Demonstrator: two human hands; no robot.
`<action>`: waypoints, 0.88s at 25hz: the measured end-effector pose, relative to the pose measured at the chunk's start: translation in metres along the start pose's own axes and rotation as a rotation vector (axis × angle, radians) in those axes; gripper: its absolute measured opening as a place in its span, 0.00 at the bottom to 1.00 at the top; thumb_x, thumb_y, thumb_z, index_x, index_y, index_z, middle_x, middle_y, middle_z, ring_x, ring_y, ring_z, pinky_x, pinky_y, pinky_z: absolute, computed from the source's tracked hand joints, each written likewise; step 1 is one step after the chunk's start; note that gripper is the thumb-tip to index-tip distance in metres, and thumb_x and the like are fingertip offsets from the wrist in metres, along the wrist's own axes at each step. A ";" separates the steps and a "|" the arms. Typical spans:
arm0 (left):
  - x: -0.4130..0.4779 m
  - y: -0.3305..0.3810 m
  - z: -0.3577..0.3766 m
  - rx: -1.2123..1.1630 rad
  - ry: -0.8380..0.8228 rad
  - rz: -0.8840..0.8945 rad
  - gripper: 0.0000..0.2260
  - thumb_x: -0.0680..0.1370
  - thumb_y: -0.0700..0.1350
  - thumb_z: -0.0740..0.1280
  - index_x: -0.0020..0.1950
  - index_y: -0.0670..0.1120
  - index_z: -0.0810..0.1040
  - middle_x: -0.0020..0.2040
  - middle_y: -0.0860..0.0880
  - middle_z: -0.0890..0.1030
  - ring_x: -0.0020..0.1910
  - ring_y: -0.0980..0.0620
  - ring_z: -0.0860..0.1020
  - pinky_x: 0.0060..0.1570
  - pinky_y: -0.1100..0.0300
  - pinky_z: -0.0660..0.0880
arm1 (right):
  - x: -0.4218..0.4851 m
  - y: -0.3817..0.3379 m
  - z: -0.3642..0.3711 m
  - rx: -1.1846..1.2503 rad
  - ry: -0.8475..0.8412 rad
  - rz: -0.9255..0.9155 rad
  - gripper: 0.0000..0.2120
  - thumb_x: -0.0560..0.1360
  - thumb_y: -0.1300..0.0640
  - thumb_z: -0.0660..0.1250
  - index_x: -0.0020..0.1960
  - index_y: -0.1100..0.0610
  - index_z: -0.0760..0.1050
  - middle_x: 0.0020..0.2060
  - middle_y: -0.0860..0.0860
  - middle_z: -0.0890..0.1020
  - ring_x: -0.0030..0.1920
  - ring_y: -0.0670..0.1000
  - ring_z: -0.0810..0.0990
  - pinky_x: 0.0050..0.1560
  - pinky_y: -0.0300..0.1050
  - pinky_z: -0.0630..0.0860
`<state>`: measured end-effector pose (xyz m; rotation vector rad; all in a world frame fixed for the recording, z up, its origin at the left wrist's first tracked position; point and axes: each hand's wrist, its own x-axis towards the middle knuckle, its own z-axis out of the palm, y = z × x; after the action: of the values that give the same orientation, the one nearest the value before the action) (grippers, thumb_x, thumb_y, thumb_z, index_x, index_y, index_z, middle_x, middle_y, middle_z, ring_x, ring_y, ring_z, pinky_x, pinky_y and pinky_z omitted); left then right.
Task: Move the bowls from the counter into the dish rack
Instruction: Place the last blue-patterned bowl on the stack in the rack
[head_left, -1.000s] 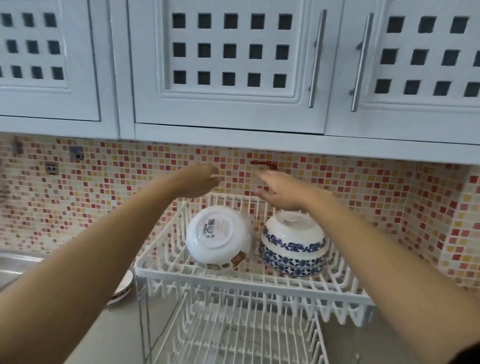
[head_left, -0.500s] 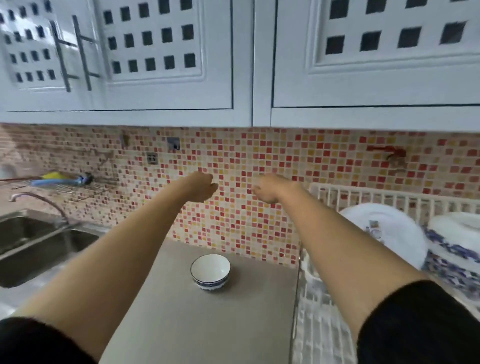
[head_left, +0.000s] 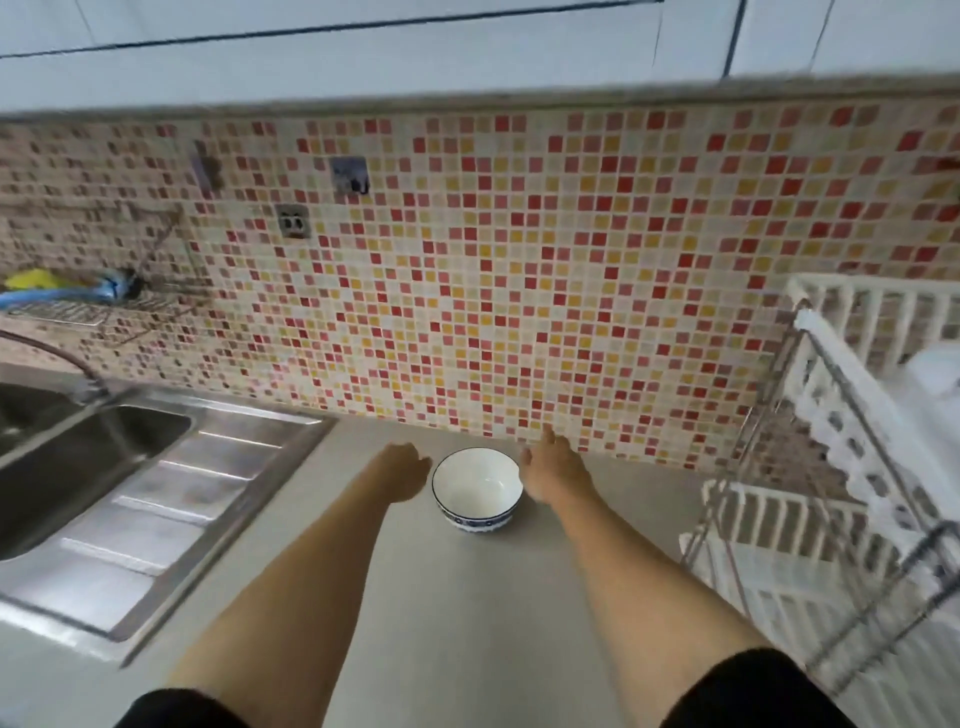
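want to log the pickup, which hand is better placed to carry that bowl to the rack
Right, probably. Both hands flank the bowl closely, but the right hand is on the dish rack side; the left hand would have to cross over.

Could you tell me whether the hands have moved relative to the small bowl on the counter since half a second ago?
Yes. Both have dropped from the backsplash to flank the bowl: left hand, right hand.

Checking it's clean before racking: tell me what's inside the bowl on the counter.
The bowl looks empty: a plain white inside, nothing in it. Its near inner wall is hidden by the rim. The left hand and right hand flank it.
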<state>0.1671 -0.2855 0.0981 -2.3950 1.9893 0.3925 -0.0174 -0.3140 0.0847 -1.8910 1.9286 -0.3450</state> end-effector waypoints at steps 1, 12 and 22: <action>0.009 -0.003 0.016 -0.032 -0.016 -0.018 0.22 0.84 0.48 0.49 0.70 0.33 0.66 0.69 0.35 0.71 0.69 0.38 0.69 0.66 0.52 0.65 | 0.005 0.004 0.015 0.013 0.007 0.022 0.27 0.81 0.49 0.51 0.75 0.62 0.54 0.71 0.60 0.65 0.68 0.62 0.70 0.64 0.53 0.69; 0.080 -0.007 0.136 -0.529 -0.027 -0.222 0.22 0.80 0.48 0.58 0.70 0.37 0.61 0.65 0.35 0.74 0.65 0.36 0.73 0.61 0.50 0.70 | 0.064 0.015 0.147 0.270 -0.026 0.251 0.30 0.80 0.49 0.57 0.75 0.64 0.53 0.73 0.60 0.64 0.70 0.60 0.68 0.69 0.48 0.65; 0.082 -0.016 0.141 -0.502 0.013 -0.193 0.27 0.77 0.38 0.61 0.75 0.39 0.55 0.66 0.37 0.73 0.65 0.37 0.73 0.62 0.49 0.71 | 0.049 0.030 0.152 0.391 0.041 0.174 0.20 0.78 0.64 0.56 0.70 0.64 0.60 0.64 0.61 0.73 0.60 0.60 0.75 0.53 0.43 0.70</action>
<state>0.1691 -0.3384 -0.0572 -2.8394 1.8063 0.9718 0.0260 -0.3444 -0.0688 -1.4667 1.8708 -0.6573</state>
